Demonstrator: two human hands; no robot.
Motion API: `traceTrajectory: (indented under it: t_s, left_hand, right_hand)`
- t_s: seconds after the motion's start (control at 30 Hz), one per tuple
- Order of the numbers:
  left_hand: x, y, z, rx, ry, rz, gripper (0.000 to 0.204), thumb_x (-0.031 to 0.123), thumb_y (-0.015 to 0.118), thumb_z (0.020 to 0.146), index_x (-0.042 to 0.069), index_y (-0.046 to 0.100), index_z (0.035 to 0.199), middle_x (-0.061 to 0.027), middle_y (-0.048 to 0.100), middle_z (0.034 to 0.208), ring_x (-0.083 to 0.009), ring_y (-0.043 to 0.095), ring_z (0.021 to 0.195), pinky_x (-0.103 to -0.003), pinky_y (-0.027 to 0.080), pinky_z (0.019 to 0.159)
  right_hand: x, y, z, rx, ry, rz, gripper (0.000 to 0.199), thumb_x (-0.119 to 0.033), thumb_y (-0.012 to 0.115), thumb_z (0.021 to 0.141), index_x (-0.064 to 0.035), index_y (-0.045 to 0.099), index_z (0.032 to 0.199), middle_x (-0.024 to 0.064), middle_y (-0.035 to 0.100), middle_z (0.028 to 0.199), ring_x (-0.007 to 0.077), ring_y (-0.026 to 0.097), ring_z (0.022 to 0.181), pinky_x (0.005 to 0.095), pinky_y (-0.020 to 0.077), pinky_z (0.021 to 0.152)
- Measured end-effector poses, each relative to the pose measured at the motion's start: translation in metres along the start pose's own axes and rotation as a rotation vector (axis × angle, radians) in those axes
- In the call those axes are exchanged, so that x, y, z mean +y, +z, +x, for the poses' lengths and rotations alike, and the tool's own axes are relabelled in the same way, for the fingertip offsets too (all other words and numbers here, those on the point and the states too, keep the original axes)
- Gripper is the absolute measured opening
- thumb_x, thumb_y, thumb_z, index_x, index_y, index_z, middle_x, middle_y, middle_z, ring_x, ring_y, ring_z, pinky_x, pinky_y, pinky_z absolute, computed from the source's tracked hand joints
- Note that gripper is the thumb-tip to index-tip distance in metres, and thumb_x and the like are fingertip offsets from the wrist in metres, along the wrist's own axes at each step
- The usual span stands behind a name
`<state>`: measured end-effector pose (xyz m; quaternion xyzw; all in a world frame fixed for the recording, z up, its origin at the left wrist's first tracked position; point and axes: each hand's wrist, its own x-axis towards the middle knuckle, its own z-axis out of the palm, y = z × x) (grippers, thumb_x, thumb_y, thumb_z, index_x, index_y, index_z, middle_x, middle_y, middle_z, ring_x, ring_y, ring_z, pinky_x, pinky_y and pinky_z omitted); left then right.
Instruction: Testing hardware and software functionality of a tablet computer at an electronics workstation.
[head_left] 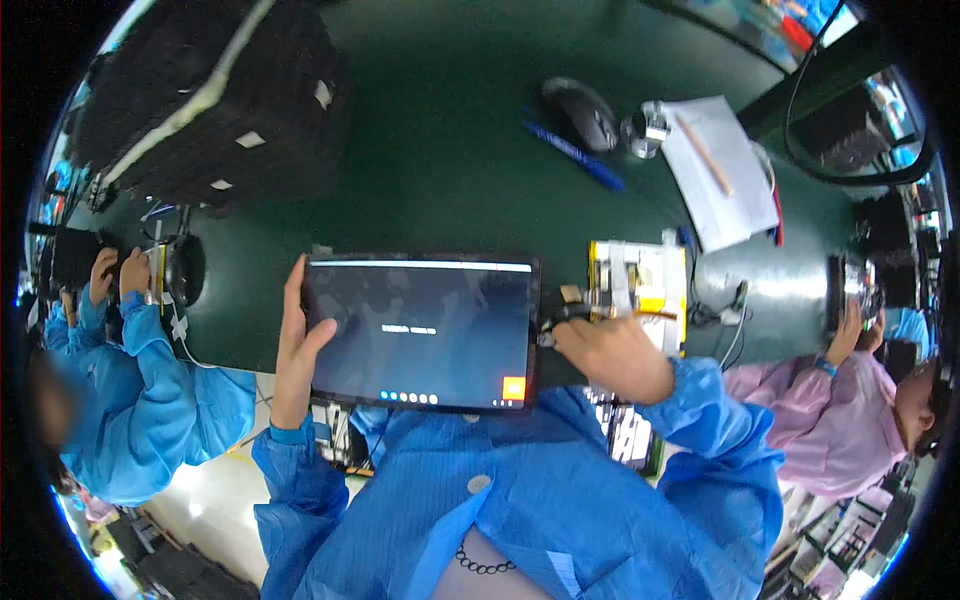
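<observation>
A tablet (430,295) with its dark screen lit is held level in front of me at the table's near edge. Small icons and an orange square show along the bottom of the screen. My left hand (296,355) grips the tablet's left edge, thumb resting on the front. At the tablet's right edge my right hand (618,358) is closed around a dark cable plug (547,334). The plug's tip meets the edge, but I cannot tell whether it is inserted. Behind the right hand lies a flat yellow-edged part (655,275) with white and silver areas.
Toward the back right are a black mouse (582,112), a blue pen (575,157), a small silver object (648,130) and white paper (720,170). Thin cables (715,312) lie at right. A large black foam block (220,100) stands back left. Co-workers sit on both sides.
</observation>
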<state>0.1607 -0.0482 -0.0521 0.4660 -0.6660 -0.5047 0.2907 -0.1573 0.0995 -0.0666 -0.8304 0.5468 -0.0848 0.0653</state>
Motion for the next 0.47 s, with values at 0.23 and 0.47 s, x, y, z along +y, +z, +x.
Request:
traceTrajectory:
  t_s: [0.23, 0.47]
  left_hand:
    - [-0.030, -0.017, -0.003, 0.103, 0.102, -0.253, 0.060, 0.020, 0.052, 0.086, 0.000, 0.030, 0.138, -0.0149, 0.038, 0.137, -0.0250, 0.035, 0.127, -0.034, 0.023, 0.107]
    - [-0.056, -0.030, 0.010, 0.297, 0.226, -0.303, 0.037, 0.004, 0.049, 0.087, 0.001, 0.046, 0.123, -0.0094, 0.053, 0.119, -0.0206, 0.050, 0.109, -0.031, 0.038, 0.095]
  right_hand:
    - [-0.026, -0.051, -0.002, 0.204, -0.019, -0.108, 0.015, -0.018, 0.065, 0.074, -0.0078, 0.059, 0.083, 0.0037, 0.053, 0.074, 0.0147, 0.058, 0.055, 0.0300, 0.0457, 0.045]
    - [0.114, -0.085, 0.109, 0.283, 0.128, 0.016, 0.035, -0.012, 0.063, 0.076, -0.0069, 0.053, 0.109, 0.0208, 0.052, 0.111, 0.0372, 0.057, 0.095, 0.0404, 0.0489, 0.081]
